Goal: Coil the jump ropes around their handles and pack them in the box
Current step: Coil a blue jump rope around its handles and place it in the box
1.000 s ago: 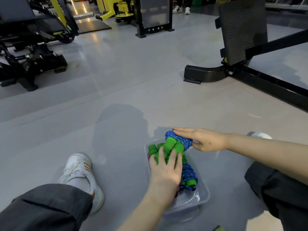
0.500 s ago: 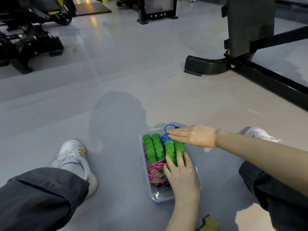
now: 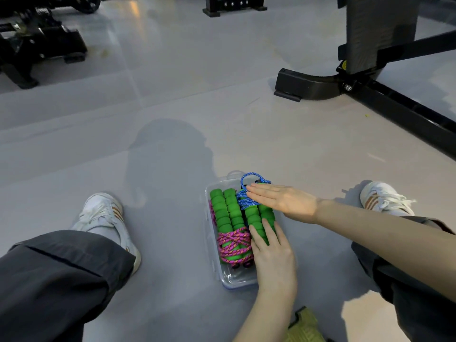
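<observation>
Jump ropes [image 3: 223,213] span box [image 3: 235,280] side-to-side; left hand [image 3: 274,257], right hand [image 3: 288,201] pressing, fingers [image 3: 261,193] straight.

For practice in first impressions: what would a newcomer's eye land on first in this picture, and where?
Bright green foam handles, side by side in a clear plastic box on the grey floor between the person's legs. Pink rope wraps the left pair's near end, blue rope the right pair's far end, and the left hand and right hand lie flat on the right pair.
</observation>
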Demonstrator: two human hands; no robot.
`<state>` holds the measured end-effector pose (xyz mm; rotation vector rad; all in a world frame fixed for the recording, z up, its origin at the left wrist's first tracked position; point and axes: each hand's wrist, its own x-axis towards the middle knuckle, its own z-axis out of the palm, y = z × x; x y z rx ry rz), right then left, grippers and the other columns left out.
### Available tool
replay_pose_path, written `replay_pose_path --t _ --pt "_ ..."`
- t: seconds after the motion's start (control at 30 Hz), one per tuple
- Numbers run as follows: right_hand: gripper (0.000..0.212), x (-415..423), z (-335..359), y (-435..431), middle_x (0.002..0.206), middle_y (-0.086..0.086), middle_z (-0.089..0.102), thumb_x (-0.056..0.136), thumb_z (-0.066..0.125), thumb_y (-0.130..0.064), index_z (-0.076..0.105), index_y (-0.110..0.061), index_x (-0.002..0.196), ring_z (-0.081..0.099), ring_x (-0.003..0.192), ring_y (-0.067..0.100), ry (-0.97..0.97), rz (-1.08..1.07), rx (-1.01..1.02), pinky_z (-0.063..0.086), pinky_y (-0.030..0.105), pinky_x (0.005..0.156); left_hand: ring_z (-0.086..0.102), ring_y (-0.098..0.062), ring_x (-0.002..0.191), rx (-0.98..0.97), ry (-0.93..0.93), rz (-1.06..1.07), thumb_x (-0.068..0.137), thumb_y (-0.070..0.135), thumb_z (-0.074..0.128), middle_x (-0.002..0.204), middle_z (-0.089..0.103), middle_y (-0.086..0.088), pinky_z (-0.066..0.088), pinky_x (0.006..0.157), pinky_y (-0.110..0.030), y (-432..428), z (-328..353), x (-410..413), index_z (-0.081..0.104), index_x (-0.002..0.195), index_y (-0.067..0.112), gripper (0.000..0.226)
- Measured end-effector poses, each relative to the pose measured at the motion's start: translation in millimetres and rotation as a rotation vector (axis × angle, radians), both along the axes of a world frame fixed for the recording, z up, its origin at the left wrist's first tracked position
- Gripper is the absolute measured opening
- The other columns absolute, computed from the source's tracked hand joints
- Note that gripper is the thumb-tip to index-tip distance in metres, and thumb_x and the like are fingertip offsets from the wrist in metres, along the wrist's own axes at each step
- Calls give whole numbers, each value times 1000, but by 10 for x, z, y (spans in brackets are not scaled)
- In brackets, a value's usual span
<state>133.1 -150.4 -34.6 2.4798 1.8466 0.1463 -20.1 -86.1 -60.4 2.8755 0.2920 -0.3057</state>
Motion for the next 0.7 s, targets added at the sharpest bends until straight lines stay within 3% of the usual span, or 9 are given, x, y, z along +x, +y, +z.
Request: replay_pose_path --t 0.1,0.17,0.27,0.3,0.43,0.5,0.6,0.67,0.7 --pt "89 9 -43 3 137 13 52 50 41 29 49 -3 132 50 124 33 -3 -22 16 36 48 100 62 -45 104 -42 -17 -37 53 36 82 113 67 -19 57 76 -43 22 -35 -68 71 108 5 65" --pt "88 8 -62 0 136 13 52 51 44 30 51 -4 131 51 123 34 22 -23 33 38 47 99 61 -45 106 -30 -35 -18 45 37 87 114 67 -19 57 78 -43 13 -64 -93 71 109 4 74" --pt "75 -15 -58 -4 134 15 54 64 24 19 51 -2 130 53 121 34 38 9 44 44 46 96 63 -45 102 42 -36 -35 72 24 56 112 67 -19 58 72 -42 -8 -59 -86 73 105 5 42" --pt "72 -19 -57 1 134 15 54 65 25 18 51 0 130 54 120 34 43 11 47 45 47 95 64 -44 99 19 -11 -49 73 19 44 109 69 -18 58 69 -40 -7 -50 -66 75 101 6 43" --pt "67 -42 -97 -11 132 15 55 69 27 15 52 0 130 56 118 32 64 -40 98 40 45 98 67 -24 62 -59 -329 -120 61 30 74 74 67 -2 45 42 -24 272 147 24 71 73 16 18" --pt "68 -53 -137 -14 132 16 55 66 39 22 50 0 130 55 119 34 114 -44 126 44 48 95 57 -22 49 -132 -571 -45 72 21 58 66 59 -3 37 40 -24 529 181 163 65 69 13 11" --pt "59 -47 -138 2 130 18 57 67 45 22 56 0 121 56 117 37 144 -43 123 48 49 92 64 -29 72 -139 -690 8 75 15 36 85 65 -10 45 66 -33 832 157 442 68 91 4 37" --pt "59 -46 -121 8 131 18 56 62 56 25 60 0 115 57 116 37 145 -44 108 50 47 90 61 -33 110 -70 -501 -121 78 21 23 120 61 -19 45 93 -40 946 143 593 61 119 -2 60" --pt "61 -52 -121 7 134 17 53 61 58 25 60 -2 116 57 115 37 157 -62 99 53 45 84 45 -31 131 -55 -383 -191 79 28 10 141 45 -21 34 107 -42 990 120 634 46 135 -4 74"
